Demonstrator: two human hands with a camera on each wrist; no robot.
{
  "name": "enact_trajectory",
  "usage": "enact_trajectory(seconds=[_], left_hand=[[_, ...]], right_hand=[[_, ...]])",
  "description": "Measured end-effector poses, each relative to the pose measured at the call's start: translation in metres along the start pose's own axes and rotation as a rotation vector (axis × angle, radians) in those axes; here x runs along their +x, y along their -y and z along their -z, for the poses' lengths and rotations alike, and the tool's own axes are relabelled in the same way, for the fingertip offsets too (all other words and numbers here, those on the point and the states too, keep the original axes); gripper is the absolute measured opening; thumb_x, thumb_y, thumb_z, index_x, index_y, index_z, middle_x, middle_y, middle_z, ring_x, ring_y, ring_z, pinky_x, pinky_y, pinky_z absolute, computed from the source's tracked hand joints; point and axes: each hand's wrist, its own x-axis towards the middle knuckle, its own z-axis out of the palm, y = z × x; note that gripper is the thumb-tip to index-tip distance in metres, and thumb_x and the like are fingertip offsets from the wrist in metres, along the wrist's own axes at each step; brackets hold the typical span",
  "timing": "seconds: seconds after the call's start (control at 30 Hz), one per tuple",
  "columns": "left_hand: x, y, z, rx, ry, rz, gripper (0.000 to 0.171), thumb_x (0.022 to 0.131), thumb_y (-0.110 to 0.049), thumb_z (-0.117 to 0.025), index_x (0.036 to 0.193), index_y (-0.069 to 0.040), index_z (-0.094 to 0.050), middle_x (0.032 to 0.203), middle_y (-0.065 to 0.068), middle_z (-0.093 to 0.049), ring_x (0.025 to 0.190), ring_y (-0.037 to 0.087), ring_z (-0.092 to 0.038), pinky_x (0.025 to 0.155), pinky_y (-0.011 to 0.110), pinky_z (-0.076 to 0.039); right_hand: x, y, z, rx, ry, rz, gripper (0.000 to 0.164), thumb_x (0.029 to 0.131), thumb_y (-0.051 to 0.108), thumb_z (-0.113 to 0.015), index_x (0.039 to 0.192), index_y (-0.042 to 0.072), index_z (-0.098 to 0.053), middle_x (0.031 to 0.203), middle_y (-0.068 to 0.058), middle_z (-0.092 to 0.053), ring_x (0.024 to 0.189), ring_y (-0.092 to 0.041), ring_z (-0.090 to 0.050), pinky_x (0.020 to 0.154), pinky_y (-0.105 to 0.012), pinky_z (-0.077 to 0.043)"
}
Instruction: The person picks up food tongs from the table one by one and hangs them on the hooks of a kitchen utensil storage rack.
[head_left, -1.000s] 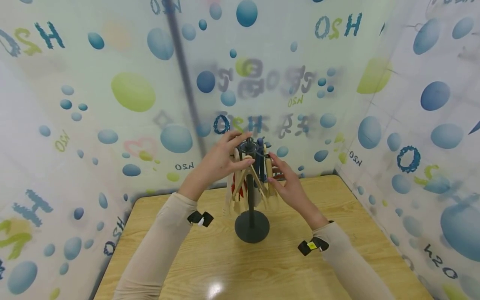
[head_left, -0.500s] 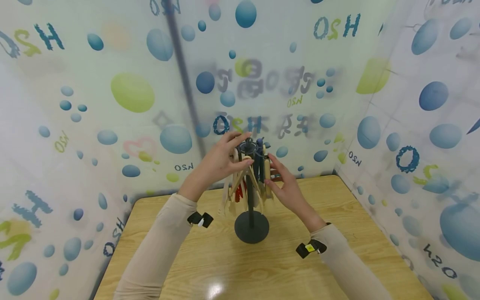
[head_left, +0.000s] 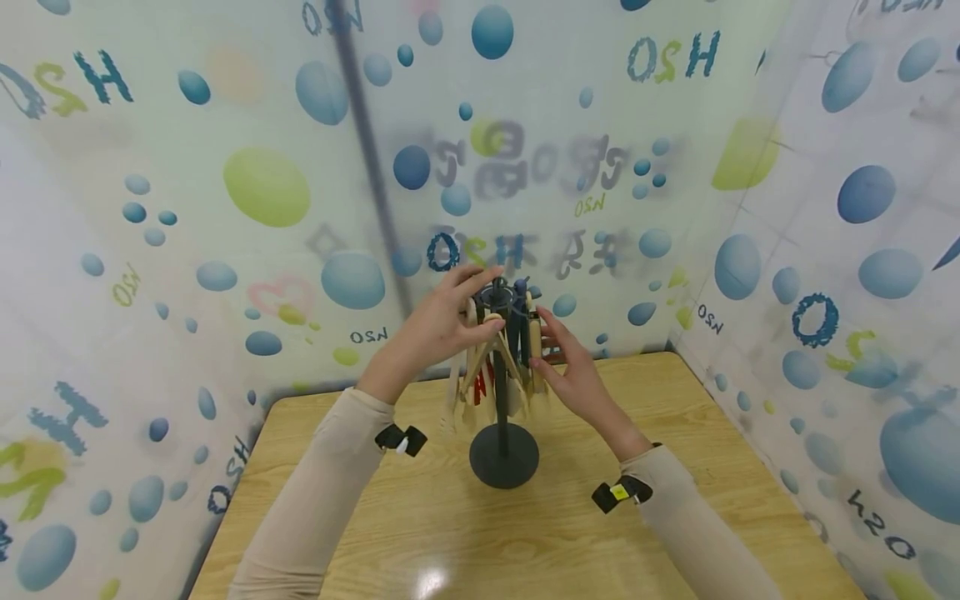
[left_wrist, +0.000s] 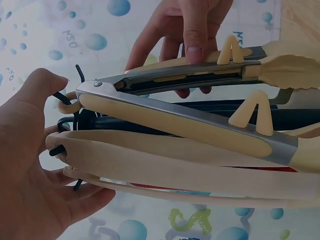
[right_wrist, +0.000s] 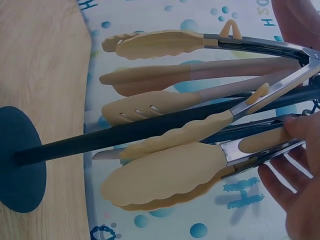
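A dark utensil stand point(head_left: 504, 457) with a round base stands upright, kitchen utensils hanging from hooks around its top. My left hand point(head_left: 435, 321) grips the stand's top, fingers and thumb around the hook ring. In the left wrist view its thumb tip lies by the ring of spread tongs point(left_wrist: 175, 125) with beige grips. At the stand's right side, my right hand point(head_left: 573, 358) holds another pair of tongs point(right_wrist: 160, 175) by its handle near the top, thumb on one side and fingers on the other. Those tongs point down, with beige scalloped heads.
A slotted turner point(right_wrist: 145, 107) and a beige spoon-like utensil point(right_wrist: 145, 80) hang beside the tongs. Something red point(head_left: 480, 387) hangs farther back. The wooden table point(head_left: 420, 508) runs up to a wall sheet point(head_left: 187, 250) printed with bubbles.
My right hand has shifted slightly left toward the stand, together with its tongs. The hanging utensils have swayed a little. My left hand and the stand's base have stayed in place.
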Motion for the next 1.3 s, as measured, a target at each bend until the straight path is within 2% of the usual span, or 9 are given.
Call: enact_trajectory(seconds=[0.23,0.4,0.77,1.07,1.27,1.3], left_hand=[[-0.0008,0.0002,0.0005,-0.013,0.008,0.0,0.071,0.096,-0.045,-0.062,0.156,-0.038,-0.026,0.161,0.007,-0.024,0.075,0.013,-0.056,0.071,0.032,-0.05],[-0.0006,0.0011,0.0007,-0.028,0.011,-0.004,0.07,0.096,-0.043,-0.062,0.156,-0.039,-0.026,0.161,0.007,-0.025,0.077,0.014,-0.056,0.072,0.033,-0.05],[-0.0013,0.0014,0.0025,-0.066,0.022,-0.017,0.069,0.097,-0.041,-0.061,0.156,-0.039,-0.026,0.16,0.004,-0.026,0.079,0.016,-0.055,0.074,0.035,-0.05],[0.0001,0.002,0.0018,-0.071,0.028,-0.021,0.07,0.097,-0.043,-0.061,0.156,-0.038,-0.025,0.162,0.003,-0.023,0.08,0.015,-0.056,0.074,0.035,-0.05],[-0.0004,0.0027,-0.0019,-0.041,0.016,0.008,0.074,0.095,-0.046,-0.063,0.156,-0.039,-0.024,0.166,0.004,-0.014,0.076,0.017,-0.059,0.074,0.037,-0.051],[-0.0007,0.0027,-0.0027,-0.033,0.012,0.014,0.074,0.094,-0.047,-0.064,0.156,-0.04,-0.023,0.166,0.004,-0.012,0.084,0.018,-0.062,0.077,0.038,-0.052]], right_hand=[[0.0012,-0.0065,0.002,-0.005,0.013,-0.011,0.074,0.094,0.007,-0.066,0.157,0.014,-0.028,0.136,-0.019,-0.056,0.117,-0.034,-0.062,0.086,-0.046,-0.058],[0.0015,-0.007,0.0028,-0.019,0.02,-0.013,0.072,0.095,0.011,-0.065,0.157,0.02,-0.029,0.137,-0.017,-0.055,0.116,-0.032,-0.062,0.085,-0.044,-0.058],[0.003,-0.0087,0.0056,-0.076,0.045,0.004,0.073,0.095,0.009,-0.064,0.158,0.02,-0.027,0.136,-0.017,-0.056,0.115,-0.033,-0.062,0.083,-0.044,-0.058],[0.003,-0.0067,0.0034,-0.074,0.017,0.015,0.073,0.094,0.009,-0.066,0.157,0.017,-0.029,0.132,-0.018,-0.058,0.11,-0.031,-0.063,0.082,-0.04,-0.059],[0.0011,-0.0059,0.0001,-0.06,0.014,0.005,0.072,0.094,0.011,-0.066,0.156,0.018,-0.03,0.123,-0.016,-0.06,0.108,-0.029,-0.063,0.082,-0.043,-0.059],[0.0006,-0.0058,-0.0002,-0.063,0.017,0.001,0.072,0.094,0.011,-0.066,0.157,0.018,-0.029,0.123,-0.016,-0.06,0.109,-0.029,-0.063,0.082,-0.043,-0.059]])
